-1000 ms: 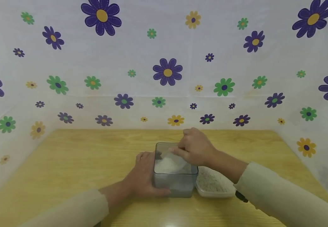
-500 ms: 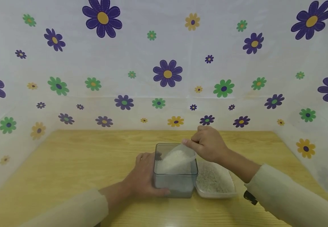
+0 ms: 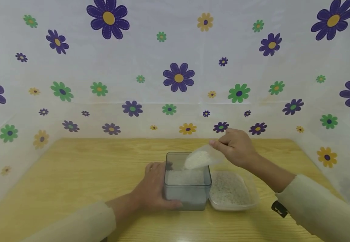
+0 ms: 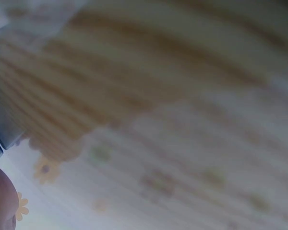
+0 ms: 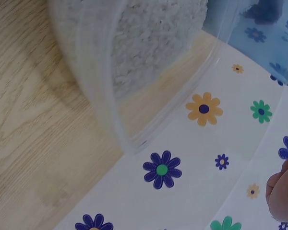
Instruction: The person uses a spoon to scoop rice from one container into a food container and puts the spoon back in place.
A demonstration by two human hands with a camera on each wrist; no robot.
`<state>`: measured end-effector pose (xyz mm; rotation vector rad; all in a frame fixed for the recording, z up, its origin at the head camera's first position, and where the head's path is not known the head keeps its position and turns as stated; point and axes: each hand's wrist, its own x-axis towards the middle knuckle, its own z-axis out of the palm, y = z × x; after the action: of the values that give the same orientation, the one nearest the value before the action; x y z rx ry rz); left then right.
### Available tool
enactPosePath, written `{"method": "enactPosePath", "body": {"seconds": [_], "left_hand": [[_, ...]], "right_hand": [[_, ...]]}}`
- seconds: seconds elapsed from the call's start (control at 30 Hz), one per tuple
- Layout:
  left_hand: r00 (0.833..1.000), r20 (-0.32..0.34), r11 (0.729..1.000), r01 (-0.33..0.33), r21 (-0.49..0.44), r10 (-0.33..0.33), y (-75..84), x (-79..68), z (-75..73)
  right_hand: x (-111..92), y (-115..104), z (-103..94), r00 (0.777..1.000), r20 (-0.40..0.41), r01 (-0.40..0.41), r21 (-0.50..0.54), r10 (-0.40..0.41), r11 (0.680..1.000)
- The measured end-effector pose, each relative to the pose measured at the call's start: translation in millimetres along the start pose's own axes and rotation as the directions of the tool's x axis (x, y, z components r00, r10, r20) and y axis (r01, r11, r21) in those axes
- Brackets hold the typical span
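My left hand (image 3: 152, 188) grips the left side of a square grey-blue see-through container (image 3: 185, 198), its thumb along the front. White rice (image 3: 182, 177) lies inside. In my right hand (image 3: 238, 148) is the handle end of a clear scoop (image 3: 215, 155), pinched and tilted with its mouth down to the left over the container's right half. Some rice is in the scoop. A shallow clear tub (image 3: 232, 207) of rice stands against the container's right side; the right wrist view shows that rice (image 5: 153, 43) up close. The left wrist view catches only part of the hand (image 4: 2, 196).
The wooden table (image 3: 87, 168) carries both vessels near its middle. A white flowered cloth (image 3: 150, 60) stands as a wall behind and on both sides. A dark strap piece (image 3: 279, 209) hangs below the right sleeve.
My right hand has drawn the scoop up and to the right, from deep in the container to over its right rim. More of the tub shows. The left hand stays in place.
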<state>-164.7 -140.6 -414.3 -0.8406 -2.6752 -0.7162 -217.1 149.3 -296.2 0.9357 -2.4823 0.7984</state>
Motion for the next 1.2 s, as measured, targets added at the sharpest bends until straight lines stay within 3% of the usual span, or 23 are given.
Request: {"method": "enactPosePath", "body": {"seconds": [0.2, 0.47, 0.77, 0.93, 1.2], "left_hand": [[1.000, -0.002, 1.000, 0.002, -0.005, -0.002, 1.1, 0.3, -0.3], [1.000, 0.018, 1.000, 0.022, -0.011, -0.022, 3.4, 0.0, -3.4], [0.999, 0.033, 0.999, 0.034, 0.000, -0.034, 3.7, 0.5, -2.7], [0.999, 0.029, 1.000, 0.028, 0.004, -0.028, 4.1, 2.3, -0.7], [1.000, 0.018, 1.000, 0.021, -0.007, -0.021, 4.3, 0.9, -3.1]], "right_hand": [[-9, 10, -17.1, 0.994, -0.026, -0.106, 0.027, 0.107, 0.994], [-27, 32, -33.9, 0.986, -0.086, -0.143, 0.008, 0.143, 0.990], [-53, 55, -49.9, 0.969, -0.071, -0.241, -0.032, 0.239, 0.970], [-69, 72, -57.0, 0.971, -0.075, -0.234, -0.120, 0.226, 0.965], [-85, 89, -58.8, 0.988, -0.022, -0.152, -0.274, 0.152, 0.950]]}}
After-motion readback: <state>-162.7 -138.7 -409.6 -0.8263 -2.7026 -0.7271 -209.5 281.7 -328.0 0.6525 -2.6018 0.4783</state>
